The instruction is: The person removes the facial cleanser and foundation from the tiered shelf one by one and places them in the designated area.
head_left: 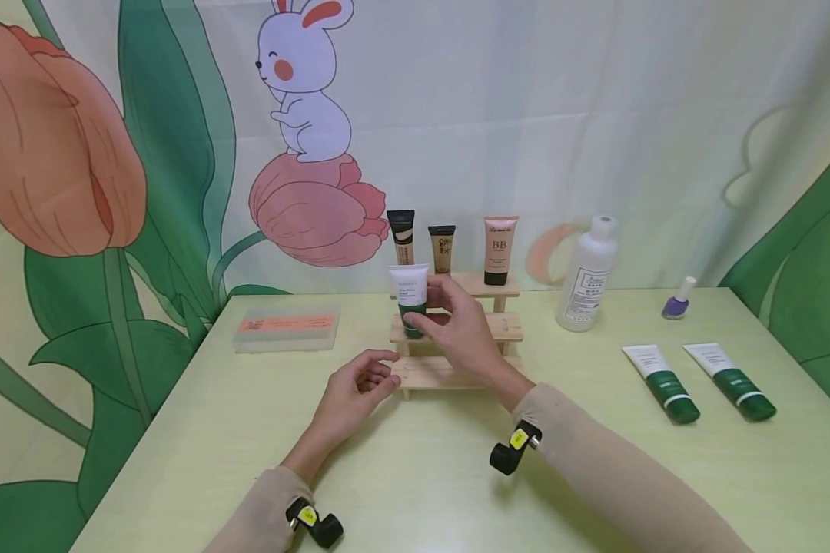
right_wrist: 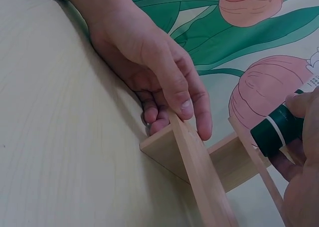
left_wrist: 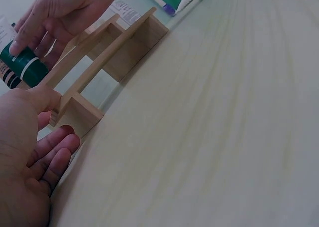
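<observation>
Watching from afar, I see the right hand (head_left: 459, 326) pinching the small tube (head_left: 409, 284), cap down, by the left end of the middle step (head_left: 503, 329) of the rack (head_left: 449, 374). I can't tell if the cap touches wood. The left hand (head_left: 351, 395) holds the rack's low left end. To do it well, I'd keep the rack still and the small tube straight, rest its cap flat, and not bump the black tube (head_left: 401, 235) on the rack's top.
</observation>
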